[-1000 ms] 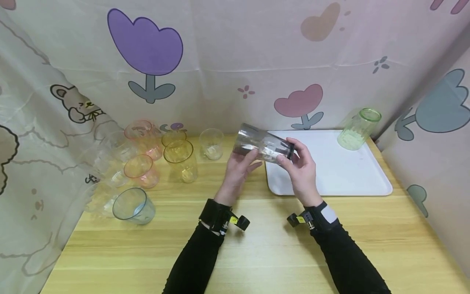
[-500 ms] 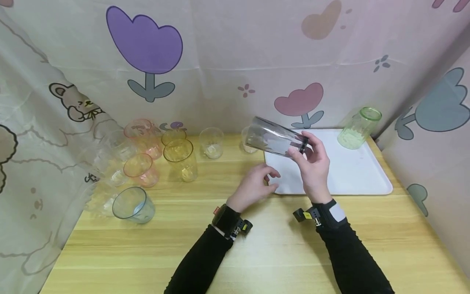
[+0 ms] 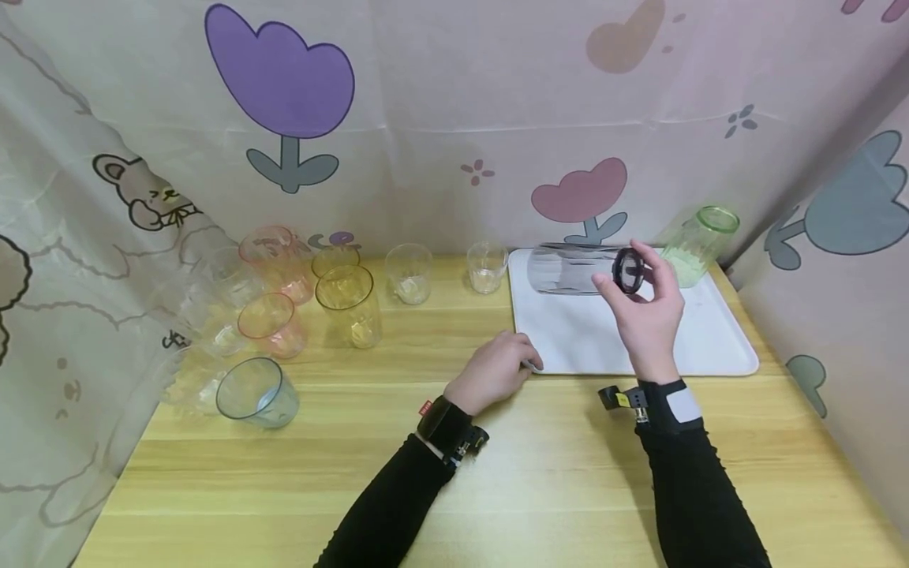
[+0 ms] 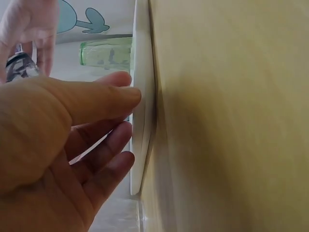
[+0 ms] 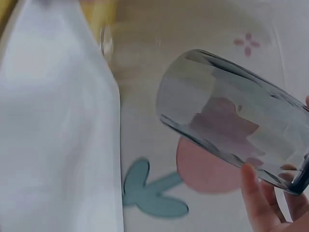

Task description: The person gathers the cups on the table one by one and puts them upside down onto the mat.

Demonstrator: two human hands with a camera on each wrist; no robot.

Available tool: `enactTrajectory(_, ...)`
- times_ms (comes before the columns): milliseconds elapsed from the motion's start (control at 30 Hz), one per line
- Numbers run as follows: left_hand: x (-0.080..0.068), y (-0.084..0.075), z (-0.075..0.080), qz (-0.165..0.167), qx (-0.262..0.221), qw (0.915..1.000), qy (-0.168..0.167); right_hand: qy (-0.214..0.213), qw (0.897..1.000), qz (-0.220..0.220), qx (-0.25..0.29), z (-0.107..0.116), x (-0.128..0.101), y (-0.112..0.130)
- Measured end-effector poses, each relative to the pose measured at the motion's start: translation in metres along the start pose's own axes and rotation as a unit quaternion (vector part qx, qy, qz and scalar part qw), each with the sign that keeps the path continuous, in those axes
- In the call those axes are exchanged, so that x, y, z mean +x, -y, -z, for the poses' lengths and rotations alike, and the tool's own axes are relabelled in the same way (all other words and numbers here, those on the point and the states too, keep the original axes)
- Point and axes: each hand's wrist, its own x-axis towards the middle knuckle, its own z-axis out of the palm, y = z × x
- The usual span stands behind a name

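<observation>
My right hand (image 3: 649, 315) pinches a tall grey glass tumbler (image 3: 571, 270) by its thick dark base, thumb on one side and fingers on the other. The tumbler lies sideways in the air over the white tray (image 3: 575, 343), its mouth toward the left. In the right wrist view the clear grey tumbler (image 5: 212, 106) shows tilted, with the fingertips at its base end. My left hand (image 3: 493, 369) holds the tray's front left corner; in the left wrist view its thumb and fingertips meet the tray's rim (image 4: 141, 145). A green glass (image 3: 692, 248) stands upside down at the tray's back right.
Two small clear glasses (image 3: 487, 268) stand left of the tray. Further left are amber glasses (image 3: 355, 312), pink glasses (image 3: 273, 327), a blue-grey glass (image 3: 259, 398) and several clear ones. A patterned curtain (image 3: 426, 95) hangs behind the wooden table (image 3: 355, 473).
My left hand has let go of the grey tumbler and moved down to the tray's corner. My right hand has carried the tumbler rightward over the tray, bringing a small clear glass into view.
</observation>
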Motion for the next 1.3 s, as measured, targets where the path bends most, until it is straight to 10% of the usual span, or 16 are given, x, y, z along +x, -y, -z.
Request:
enactTrajectory(700,0.0,-0.005,-0.007,0.002,0.015,0.9998,-0.009,-0.083,0.965,0.011,-0.248,0.066,0.031,-0.012)
enactTrajectory(1300,-0.002,-0.008,-0.004,0.019,0.01,0.9998,0.001,0.117,0.9,-0.063,-0.416,0.126,0.08,-0.022)
